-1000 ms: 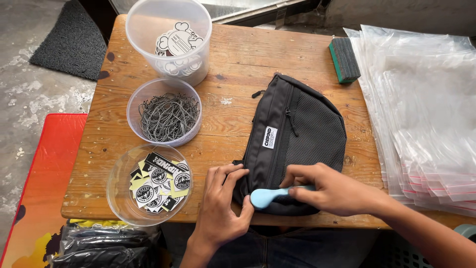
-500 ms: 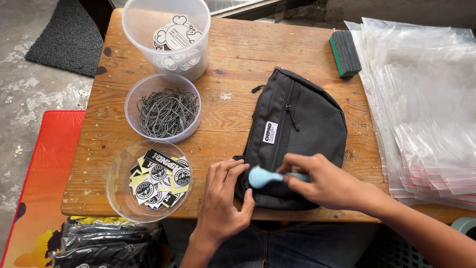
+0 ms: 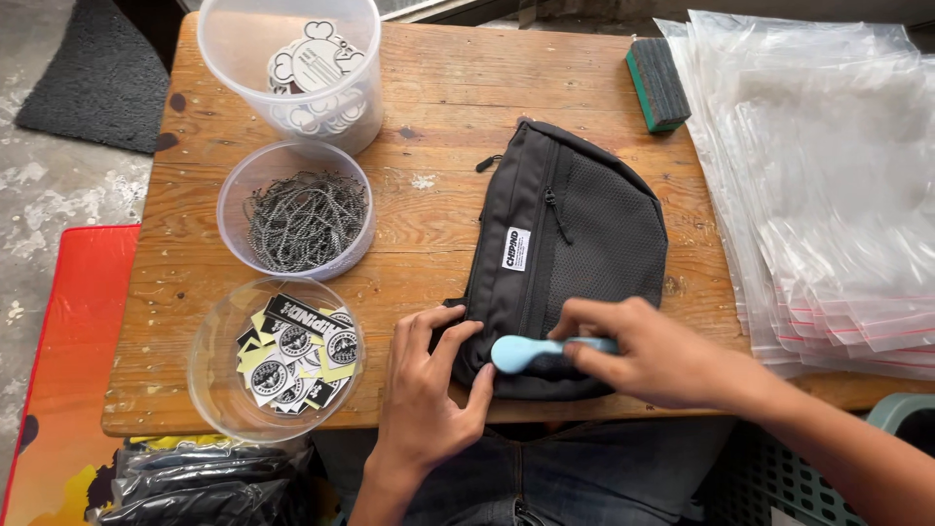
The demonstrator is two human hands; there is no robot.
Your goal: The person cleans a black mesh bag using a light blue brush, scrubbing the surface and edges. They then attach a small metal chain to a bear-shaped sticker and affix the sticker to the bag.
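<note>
From my remote seat I saw the black waist bag (image 3: 570,244) lying flat on the wooden table (image 3: 438,88), near the front edge, mesh side up w/ a white label facing me. Left hand (image 3: 429,390) pressed the bag's lower-left corner, fingers spread, grip wide & holding nothing, just pinning the fabric. Right hand (image 3: 653,356) had its grip closed round the light-blue tool (image 3: 531,353), rounded end pointing left & resting on the bag's bottom edge, just beside the left thumb. To the left stood 3 clear tubs: stickers bowl (image 3: 278,356) nearest, ball-chain tub (image 3: 297,209) in the middle, tag tub (image 3: 292,58) at the back. Stack of clear plastic bags (image 3: 828,185) covered the table's right side; green-edged block (image 3: 657,83) sat at the back, near the stack.
</note>
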